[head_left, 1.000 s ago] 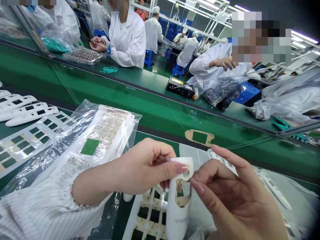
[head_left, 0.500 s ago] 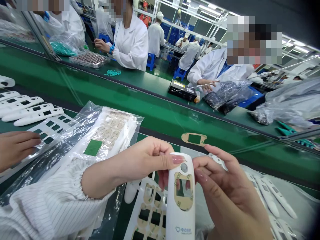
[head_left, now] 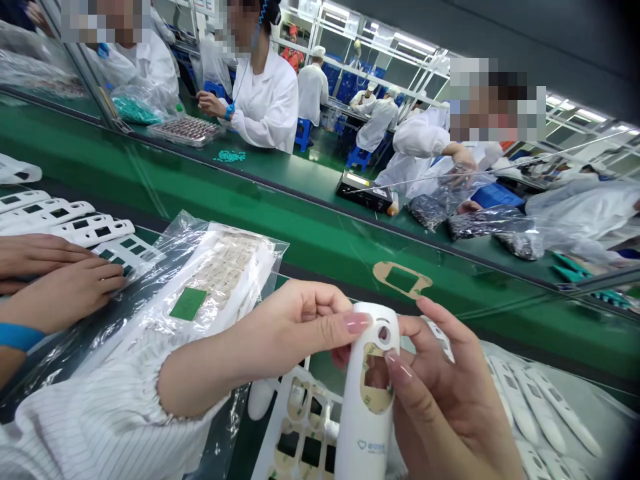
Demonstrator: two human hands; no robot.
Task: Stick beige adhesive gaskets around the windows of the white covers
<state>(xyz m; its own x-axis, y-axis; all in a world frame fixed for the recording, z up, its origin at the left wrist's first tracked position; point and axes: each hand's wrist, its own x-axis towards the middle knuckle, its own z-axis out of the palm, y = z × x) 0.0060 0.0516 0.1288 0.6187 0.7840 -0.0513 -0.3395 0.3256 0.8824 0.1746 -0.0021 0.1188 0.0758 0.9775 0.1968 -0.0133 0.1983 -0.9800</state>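
A white plastic casing (head_left: 367, 413), printed with a blue heart logo, stands nearly upright in front of me. My left hand (head_left: 320, 323) grips its top end, thumb on the front face. The thumb of my right hand (head_left: 430, 400) presses on the right edge of a beige adhesive frame (head_left: 374, 402) around the casing's window; my other right fingers are partly hidden behind. A loose beige adhesive frame (head_left: 381, 272) touches the tip of a raised right finger; whether it sticks there I cannot tell. Below lies a sheet of adhesive frames (head_left: 295, 423), partly covered by the casing.
On the left, a bagged stack of adhesive sheets (head_left: 225, 260) carries a green square (head_left: 188, 304). A co-worker's hands (head_left: 75, 287) rest near white casings (head_left: 65, 213). More casings (head_left: 545, 393) lie at right. A green belt (head_left: 310, 233) and clear panel separate me from people opposite.
The casing has turned slightly, and my right thumb has moved onto its front by the adhesive frame. The loose frame has tilted. A co-worker's second hand has come in at left.
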